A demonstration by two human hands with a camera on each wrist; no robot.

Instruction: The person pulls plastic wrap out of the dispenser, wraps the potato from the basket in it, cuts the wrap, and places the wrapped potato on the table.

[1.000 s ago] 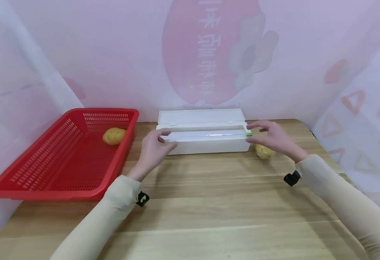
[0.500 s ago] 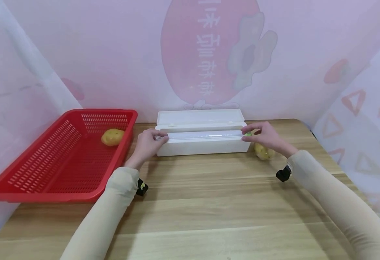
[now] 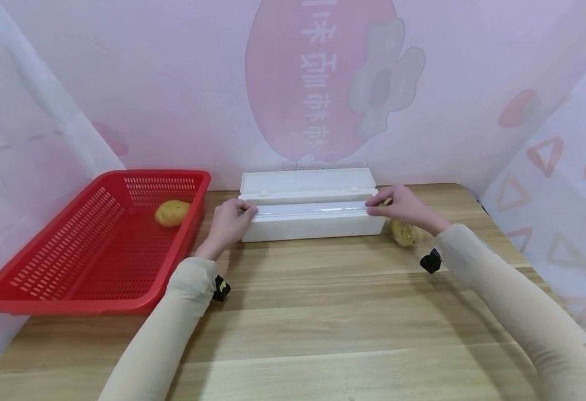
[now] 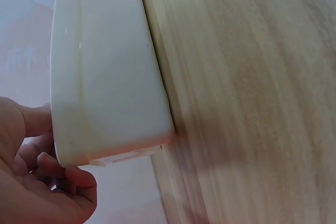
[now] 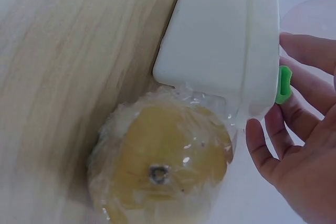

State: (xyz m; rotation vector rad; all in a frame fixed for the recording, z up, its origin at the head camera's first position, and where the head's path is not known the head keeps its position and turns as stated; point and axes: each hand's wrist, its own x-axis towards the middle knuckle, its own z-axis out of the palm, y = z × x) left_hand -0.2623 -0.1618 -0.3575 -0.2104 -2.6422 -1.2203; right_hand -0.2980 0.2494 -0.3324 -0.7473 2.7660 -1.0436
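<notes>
A white cling film dispenser [image 3: 318, 227] stands near the back wall with its lid [image 3: 308, 179] raised. A glossy strip of cling film [image 3: 310, 209] lies along its opening. My left hand [image 3: 229, 224] pinches at the left end of the film, thumb on the front edge. My right hand [image 3: 404, 207] pinches at the film's right end. In the right wrist view, its fingers surround a green slide cutter [image 5: 284, 85] at the dispenser's end. A potato wrapped in film [image 5: 168, 156] lies beside that end.
At the left stands a red slotted plastic basket [image 3: 177, 273] with a potato [image 3: 172, 213] in it. The wooden table [image 3: 323, 312] meets printed fabric walls at the back and sides. A small black camera hangs at each wrist.
Both hands have come in from just off the dispenser's ends to its film, fingers closing at the edge. The right hand has moved leftward, covering the green slide cutter in the head view.
</notes>
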